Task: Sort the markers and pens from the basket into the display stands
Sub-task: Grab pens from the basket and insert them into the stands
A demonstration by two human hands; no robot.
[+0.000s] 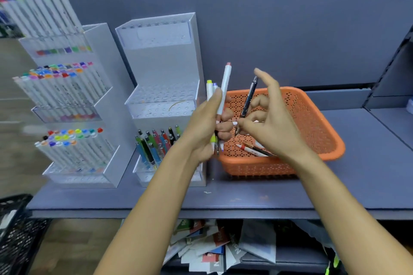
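Shelf (245, 196): blue-grey, carried everything, with a back panel behind it. Under it I saw a lower shelf with a loose pile of paper packets (212, 248), and a black crate (15, 230) at far left.

Marker stand (105, 56): white, tiered, at the left of the shelf. All its tiers held rows of white markers (60, 89) with coloured caps.

Pen stand (163, 62): just right of the marker stand. The upper two tiers showed bare holes. Only the bottom tier held pens (154, 143), mixed colours, leaning back.

Basket (257, 167): orange, perforated, just right of the pen stand. A red-tipped white pen (243, 147) and a dark pen (259, 152) lay on its floor, partly hidden by the right wrist.

Hands: both were raised and close together over the basket's left end. I couldn't tell if they touched.

Left hand (201, 131): fingers were curled round a bundle of markers held roughly upright. A pink-capped marker (225, 87) stood tallest, with a yellow-capped marker (209, 89) and a purple-capped marker (215, 86) lower beside it. The bundle sat above the gap between pen stand and basket.

Right hand (274, 125): thumb and a finger pinched a black pen (249, 98) near its lower end, index finger stuck up. The pen was tilted, top leaning right, above the basket.
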